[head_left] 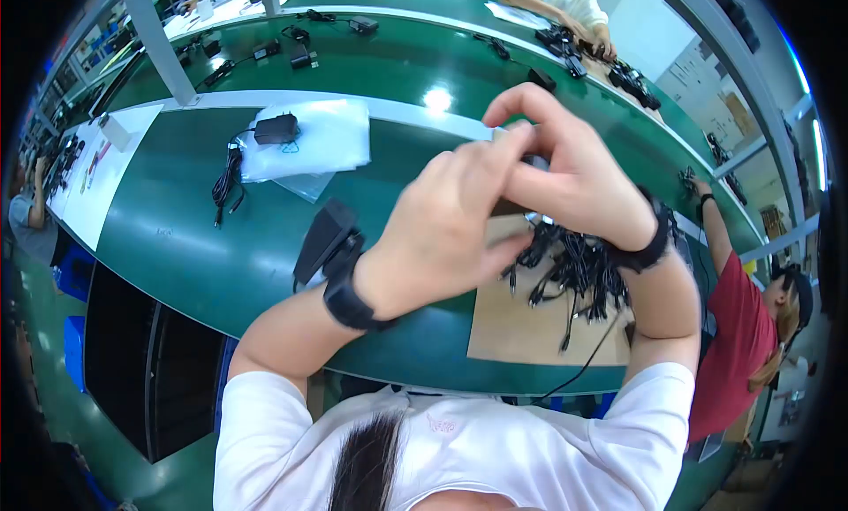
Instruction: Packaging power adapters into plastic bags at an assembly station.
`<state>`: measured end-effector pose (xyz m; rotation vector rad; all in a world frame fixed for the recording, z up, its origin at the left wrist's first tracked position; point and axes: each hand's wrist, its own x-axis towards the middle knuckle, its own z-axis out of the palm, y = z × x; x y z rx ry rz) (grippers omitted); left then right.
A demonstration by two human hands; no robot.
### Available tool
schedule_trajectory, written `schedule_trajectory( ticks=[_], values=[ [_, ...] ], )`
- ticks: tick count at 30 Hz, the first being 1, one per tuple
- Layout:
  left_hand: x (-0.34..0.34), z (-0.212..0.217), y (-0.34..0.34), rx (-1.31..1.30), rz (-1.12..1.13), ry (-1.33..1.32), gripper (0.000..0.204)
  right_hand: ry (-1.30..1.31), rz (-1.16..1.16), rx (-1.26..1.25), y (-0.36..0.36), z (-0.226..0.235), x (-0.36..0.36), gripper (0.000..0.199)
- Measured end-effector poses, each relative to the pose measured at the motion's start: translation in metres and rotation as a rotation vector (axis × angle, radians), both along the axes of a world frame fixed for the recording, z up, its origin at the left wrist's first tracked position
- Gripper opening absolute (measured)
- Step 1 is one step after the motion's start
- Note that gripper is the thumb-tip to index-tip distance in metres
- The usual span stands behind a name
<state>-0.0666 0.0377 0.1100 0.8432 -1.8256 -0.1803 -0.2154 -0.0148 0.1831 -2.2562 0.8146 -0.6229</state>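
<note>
My left hand [442,219] and my right hand [570,171] meet above the green workbench. Their fingers close around a small black block [536,162], which they mostly hide, so its kind is unclear. Below my right hand, a bundle of black cables [574,268] with plugs lies on brown cardboard [503,325]. Close to my left wrist stands a black, angular device [327,237]. Farther left, a black power adapter [276,129] rests on clear plastic bags [331,144], its coiled cable [228,180] hanging over onto the bench.
A metal post [157,43] rises at the back left. Beyond the ledge, several adapters [305,59] lie on a green surface [389,69]. A person's hands [592,38] are among black cables at the far side. Another person in a red top [738,343] is close on my right.
</note>
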Motion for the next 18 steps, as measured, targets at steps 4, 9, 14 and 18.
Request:
schedule_trajectory(
  ticks=[4,9,14,18],
  values=[
    [0.013,0.011,-0.007,0.142,-0.083,0.463,0.062,-0.734,0.137,0.719,0.004,-0.008,-0.022,0.051],
    [0.032,0.036,-0.017,0.399,-0.457,1.213,0.036,-0.179,-0.047,0.133,0.023,-0.070,-0.005,0.100],
    [0.036,0.018,-0.022,0.345,-0.373,1.291,0.034,-0.568,-0.160,0.509,0.021,-0.118,0.016,0.044],
    [0.061,-0.006,-0.035,0.489,-0.267,1.054,0.039,-0.595,-0.113,0.583,0.018,-0.099,-0.004,0.024]
  ],
)
